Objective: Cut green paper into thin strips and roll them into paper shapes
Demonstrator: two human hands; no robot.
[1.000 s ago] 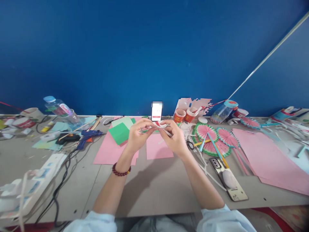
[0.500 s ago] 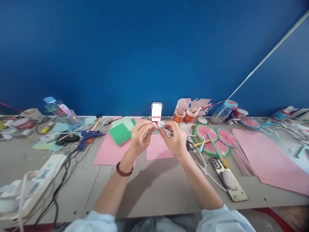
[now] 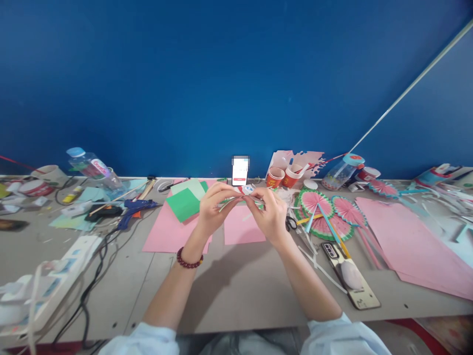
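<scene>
Closest in: pale sleeves at the table (image 3: 236, 296) edge, with a white power strip (image 3: 55, 281) and tangled cords off to the near left. Easy to snag with a careless elbow. Then bare forearms, and a bead bracelet (image 3: 189, 259) on the left wrist.

Further out, left hand (image 3: 212, 209) and right hand (image 3: 271, 214), up just above the table with fingertips bunched close. Both pinching a small folded paper piece (image 3: 240, 198) from either end. Thin, pale, a touch of green, a little white tab on top; too small to tell more. Poised over the pink sheet (image 3: 242, 231), not touching it.

Looks a delicate hold. Tug too hard from both ends and likely to tear, or to spring the folds open. Ease off on one side and probably down onto the pink sheet among the scraps.

Just right of the right hand, scissors (image 3: 290, 223), near enough to knock with a swinging wrist. Left of the left hand, a green sheet (image 3: 182, 203), then a blue glue gun (image 3: 135, 207). Off right, paper fans (image 3: 320, 212).

At the back, paper cups (image 3: 275, 176) and a propped phone (image 3: 240, 171) against the blue wall. Liable to topple if the table gets jolted.
</scene>
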